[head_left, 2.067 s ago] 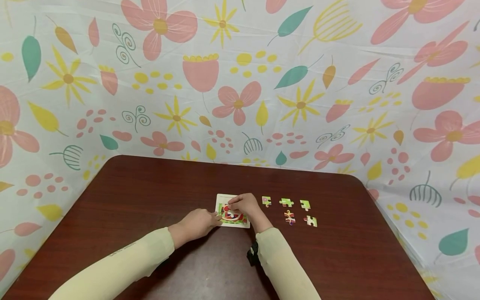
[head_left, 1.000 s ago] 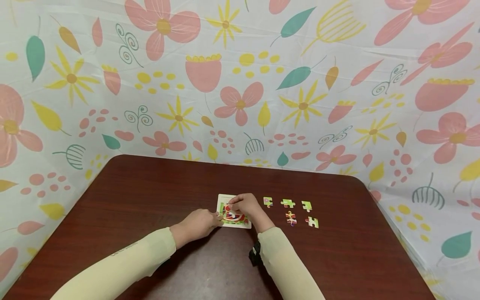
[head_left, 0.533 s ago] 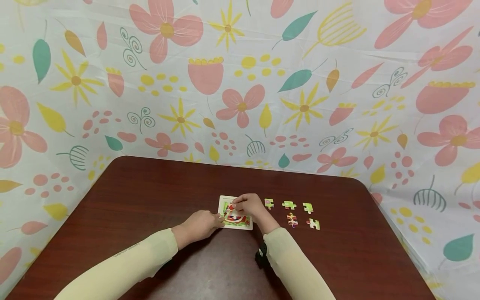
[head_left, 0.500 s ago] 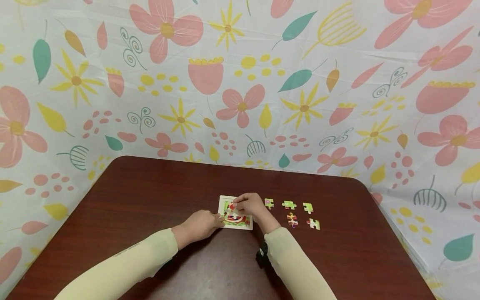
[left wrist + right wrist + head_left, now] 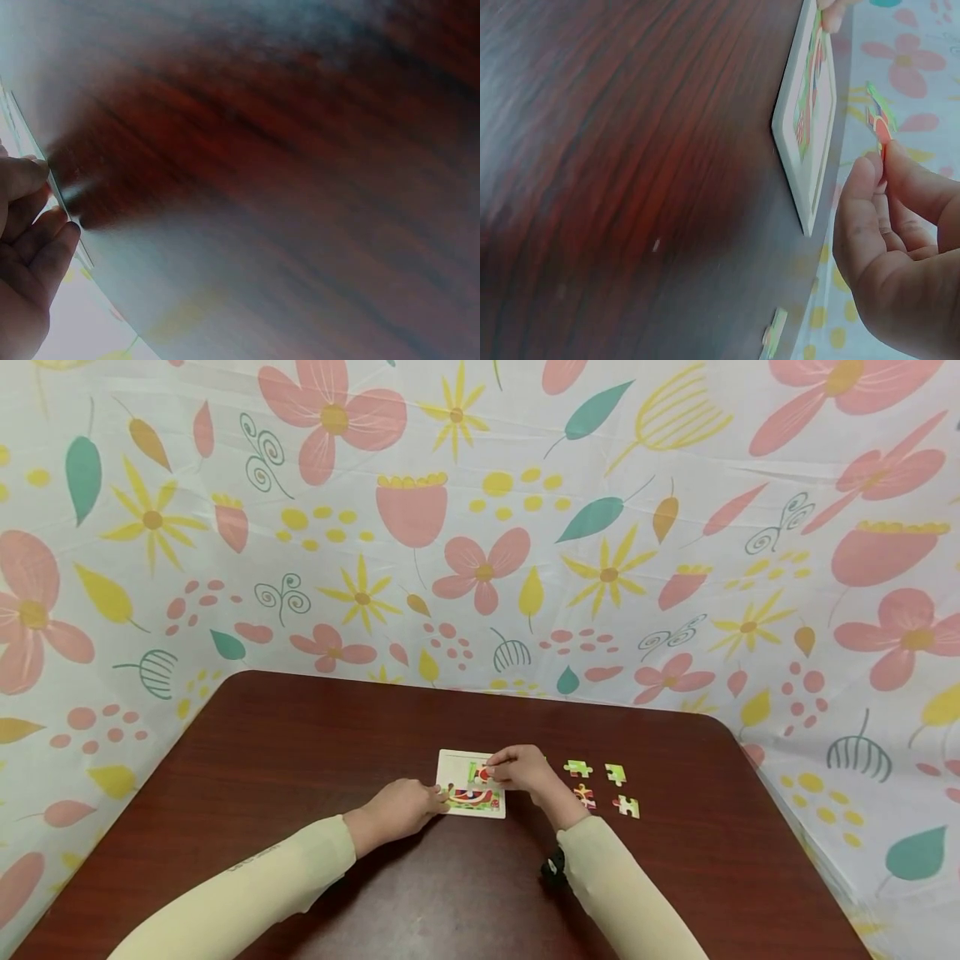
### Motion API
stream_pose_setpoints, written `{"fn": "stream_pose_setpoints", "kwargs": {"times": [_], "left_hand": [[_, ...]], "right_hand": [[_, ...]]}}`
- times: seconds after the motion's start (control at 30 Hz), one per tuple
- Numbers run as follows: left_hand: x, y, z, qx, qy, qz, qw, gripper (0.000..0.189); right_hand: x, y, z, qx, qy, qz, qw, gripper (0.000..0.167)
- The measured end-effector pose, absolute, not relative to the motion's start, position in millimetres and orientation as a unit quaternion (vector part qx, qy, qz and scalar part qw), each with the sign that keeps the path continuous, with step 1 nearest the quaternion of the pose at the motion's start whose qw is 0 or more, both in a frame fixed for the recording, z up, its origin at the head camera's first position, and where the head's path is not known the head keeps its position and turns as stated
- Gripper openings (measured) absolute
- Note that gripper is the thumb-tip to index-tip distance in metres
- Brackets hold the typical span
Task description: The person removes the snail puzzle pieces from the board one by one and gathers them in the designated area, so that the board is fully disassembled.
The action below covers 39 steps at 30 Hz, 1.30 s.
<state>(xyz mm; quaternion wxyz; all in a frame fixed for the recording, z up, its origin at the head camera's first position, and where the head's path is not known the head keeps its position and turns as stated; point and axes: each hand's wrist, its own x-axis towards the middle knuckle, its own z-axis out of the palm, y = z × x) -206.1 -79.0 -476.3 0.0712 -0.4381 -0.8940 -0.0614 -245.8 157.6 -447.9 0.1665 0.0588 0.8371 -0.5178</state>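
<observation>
A small white-framed puzzle board [image 5: 454, 763] lies on the table, its near row filled with a red, white and green picture and its far part bare. At the board's left edge my left hand [image 5: 397, 808] grips the frame between thumb and fingers. Thumb and fingertips of my right hand [image 5: 900, 225] pinch a red and green puzzle piece [image 5: 881, 124], which the right wrist view shows raised off the board. From the head view that piece overlaps the board's right half, with my right hand behind its right edge.
Several loose jigsaw pieces lie right of the board, among them a green one [image 5: 578, 768] and a corner one [image 5: 616, 774]. My right forearm partly covers a red piece [image 5: 585, 795]. Behind the dark wooden table [image 5: 337, 718] hangs a flowered cloth [image 5: 480, 527].
My right hand has moved right with the puzzle piece, from the board's upper left toward its right side, uncovering the bare part. The left hand has stayed at the frame.
</observation>
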Motion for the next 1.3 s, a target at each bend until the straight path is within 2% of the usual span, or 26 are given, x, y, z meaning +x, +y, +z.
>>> {"fn": "stream_pose_setpoints", "kwargs": {"times": [0.33, 0.57, 1.3], "left_hand": [[-206, -80, -478, -0.432, -0.897, -0.069, 0.066, 0.021], [-207, -79, -479, -0.441, -0.892, -0.058, 0.087, 0.021], [-208, -81, -480, -0.439, -0.891, -0.061, 0.096, 0.021]], "right_hand": [[-244, 182, -444, 0.054, 0.844, -0.508, 0.165, 0.016], [-244, 200, -445, 0.040, 0.849, -0.498, 0.173, 0.016], [-241, 241, -443, 0.030, 0.867, -0.460, 0.189, 0.020]]}}
